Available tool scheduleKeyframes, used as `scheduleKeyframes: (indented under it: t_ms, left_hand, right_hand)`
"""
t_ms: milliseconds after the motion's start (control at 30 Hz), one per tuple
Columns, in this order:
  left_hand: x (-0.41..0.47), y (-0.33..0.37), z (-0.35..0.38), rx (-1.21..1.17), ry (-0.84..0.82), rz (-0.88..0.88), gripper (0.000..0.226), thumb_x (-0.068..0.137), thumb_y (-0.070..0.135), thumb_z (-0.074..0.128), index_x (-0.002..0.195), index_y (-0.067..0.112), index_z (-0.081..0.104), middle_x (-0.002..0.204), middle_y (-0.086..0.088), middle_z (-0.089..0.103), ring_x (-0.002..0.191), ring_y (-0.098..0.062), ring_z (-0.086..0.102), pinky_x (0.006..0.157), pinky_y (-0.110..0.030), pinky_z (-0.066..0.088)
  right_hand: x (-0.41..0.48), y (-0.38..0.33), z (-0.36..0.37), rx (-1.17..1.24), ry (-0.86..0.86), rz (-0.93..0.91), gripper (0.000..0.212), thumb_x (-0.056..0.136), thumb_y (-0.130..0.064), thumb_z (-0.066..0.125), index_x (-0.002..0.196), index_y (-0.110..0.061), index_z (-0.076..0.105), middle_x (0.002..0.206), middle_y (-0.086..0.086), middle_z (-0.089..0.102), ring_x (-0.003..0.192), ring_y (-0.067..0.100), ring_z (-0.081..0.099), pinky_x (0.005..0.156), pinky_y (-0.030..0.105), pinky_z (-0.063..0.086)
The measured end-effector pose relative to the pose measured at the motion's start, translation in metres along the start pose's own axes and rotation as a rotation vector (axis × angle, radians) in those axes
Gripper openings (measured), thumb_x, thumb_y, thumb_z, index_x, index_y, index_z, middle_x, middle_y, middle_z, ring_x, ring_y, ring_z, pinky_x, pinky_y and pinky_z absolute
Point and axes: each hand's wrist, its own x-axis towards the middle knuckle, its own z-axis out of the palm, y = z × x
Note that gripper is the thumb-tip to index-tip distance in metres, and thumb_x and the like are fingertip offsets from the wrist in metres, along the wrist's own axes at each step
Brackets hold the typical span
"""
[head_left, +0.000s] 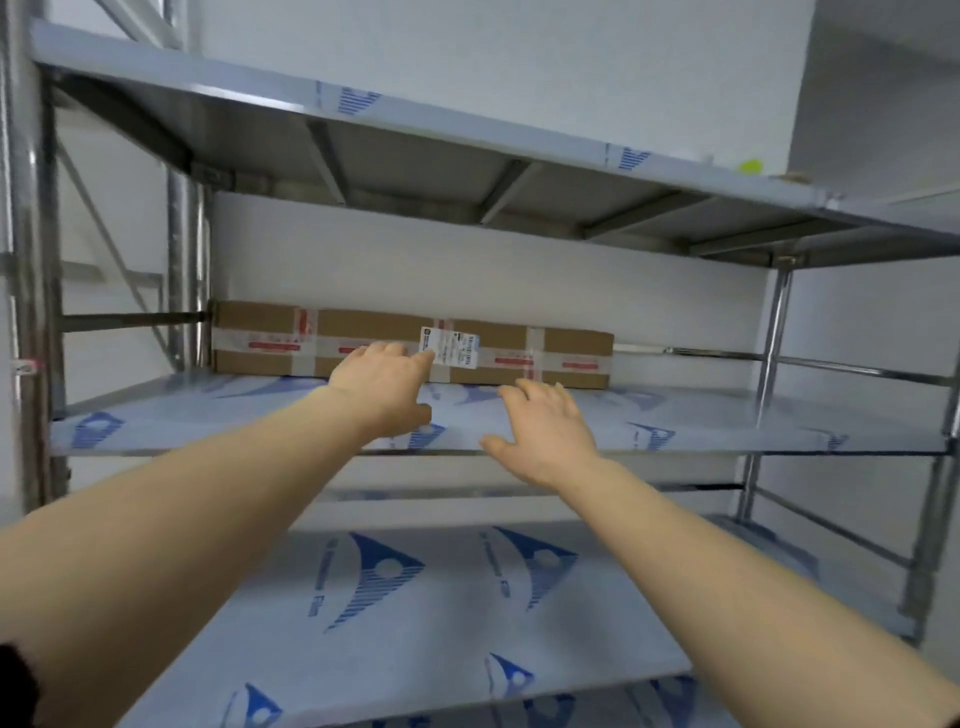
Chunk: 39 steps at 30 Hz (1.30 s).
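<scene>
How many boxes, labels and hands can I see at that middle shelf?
Box: 1
Label: 1
Hands: 2 (left hand, right hand)
Total: 4

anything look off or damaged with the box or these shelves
Nothing much. The cardboard box lies straight along the back of the middle shelf, with its tape whole and no dents in view. Its white label sits slightly crooked, and blue-printed protective film has been left on the shelf boards.
</scene>
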Motion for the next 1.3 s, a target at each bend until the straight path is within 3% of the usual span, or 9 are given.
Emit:
scheduleKeyframes:
  t_ms: [267, 400, 567, 667, 800, 900, 1000, 1167, 1300]
  left_hand:
    - [0.122, -0.016, 0.041, 0.035, 0.008, -0.015, 0.074, 0.091, 0.045, 0.054, 0.152, 0.022, 0.019, 0.145, -0.009, 0.04, 0.134, -0.029, 0.037, 0.107, -0.038, 0.034]
    - [0.19, -0.03, 0.069, 0.016, -0.049, 0.003, 0.074, 0.087, 0.051, 0.057, 0.149, 0.023, 0.027, 0.135, -0.01, 0.047, 0.127, -0.029, 0.044, 0.101, -0.036, 0.039]
    - [0.266, -0.043, 0.096, -0.015, -0.085, -0.01, 0.055, 0.089, 0.042, 0.057, 0.138, 0.02, 0.041, 0.131, -0.01, 0.052, 0.119, -0.027, 0.05, 0.096, -0.034, 0.044]
    - [0.297, -0.043, 0.114, -0.014, -0.104, -0.007, 0.052, 0.09, 0.034, 0.057, 0.137, 0.019, 0.04, 0.133, -0.009, 0.052, 0.119, -0.026, 0.05, 0.092, -0.031, 0.043]
    - [0.326, -0.048, 0.139, -0.02, -0.11, -0.027, 0.066, 0.09, 0.032, 0.061, 0.145, 0.018, 0.027, 0.144, -0.01, 0.037, 0.132, -0.029, 0.038, 0.103, -0.035, 0.037]
    - [0.343, -0.056, 0.155, 0.005, -0.12, -0.07, 0.088, 0.088, 0.034, 0.063, 0.152, 0.013, 0.007, 0.157, -0.012, 0.013, 0.146, -0.029, 0.012, 0.116, -0.04, 0.02]
    - [0.353, -0.065, 0.163, 0.018, -0.113, -0.107, 0.096, 0.087, 0.035, 0.063, 0.152, 0.01, -0.004, 0.159, -0.012, 0.003, 0.147, -0.027, 0.002, 0.118, -0.041, 0.011]
    - [0.359, -0.077, 0.167, 0.043, -0.116, -0.155, 0.1, 0.088, 0.041, 0.061, 0.151, 0.007, -0.007, 0.16, -0.012, 0.002, 0.148, -0.026, 0.0, 0.119, -0.041, 0.008]
    - [0.36, -0.082, 0.168, 0.054, -0.124, -0.163, 0.096, 0.089, 0.038, 0.059, 0.152, 0.007, -0.006, 0.159, -0.01, 0.009, 0.147, -0.025, 0.005, 0.12, -0.044, 0.007]
  right_hand:
    - [0.114, 0.061, 0.041, -0.042, 0.021, -0.005, 0.058, 0.093, -0.044, 0.05, 0.14, -0.012, 0.036, 0.143, 0.008, 0.041, 0.132, 0.028, 0.036, 0.11, 0.036, 0.024]
    - [0.187, 0.082, 0.062, -0.048, -0.016, -0.013, 0.059, 0.094, -0.042, 0.051, 0.142, -0.011, 0.034, 0.144, 0.009, 0.04, 0.134, 0.028, 0.036, 0.112, 0.036, 0.023]
    - [0.266, 0.099, 0.086, -0.053, -0.046, -0.047, 0.061, 0.095, -0.039, 0.05, 0.145, -0.011, 0.031, 0.148, 0.01, 0.036, 0.137, 0.027, 0.032, 0.114, 0.036, 0.019]
    - [0.306, 0.107, 0.101, -0.052, -0.059, -0.05, 0.06, 0.095, -0.039, 0.05, 0.144, -0.011, 0.031, 0.148, 0.011, 0.037, 0.135, 0.029, 0.034, 0.111, 0.037, 0.025]
    - [0.352, 0.112, 0.119, 0.015, -0.084, -0.052, 0.068, 0.096, -0.037, 0.051, 0.149, -0.008, 0.02, 0.153, 0.013, 0.025, 0.139, 0.031, 0.028, 0.111, 0.038, 0.027]
    - [0.377, 0.116, 0.132, 0.037, -0.112, -0.055, 0.082, 0.095, -0.037, 0.052, 0.152, -0.007, 0.001, 0.16, 0.014, 0.003, 0.146, 0.029, 0.009, 0.118, 0.039, 0.013]
    - [0.396, 0.116, 0.141, 0.038, -0.135, -0.068, 0.086, 0.096, -0.037, 0.051, 0.152, -0.007, -0.007, 0.16, 0.013, -0.007, 0.148, 0.027, -0.001, 0.119, 0.038, 0.003]
    - [0.414, 0.115, 0.151, -0.015, -0.188, -0.092, 0.082, 0.096, -0.04, 0.049, 0.152, -0.007, -0.001, 0.16, 0.011, 0.004, 0.147, 0.026, 0.005, 0.12, 0.039, 0.005]
    - [0.416, 0.115, 0.153, -0.078, -0.138, -0.113, 0.067, 0.093, -0.036, 0.056, 0.146, -0.008, 0.026, 0.148, 0.011, 0.031, 0.135, 0.028, 0.032, 0.108, 0.038, 0.031]
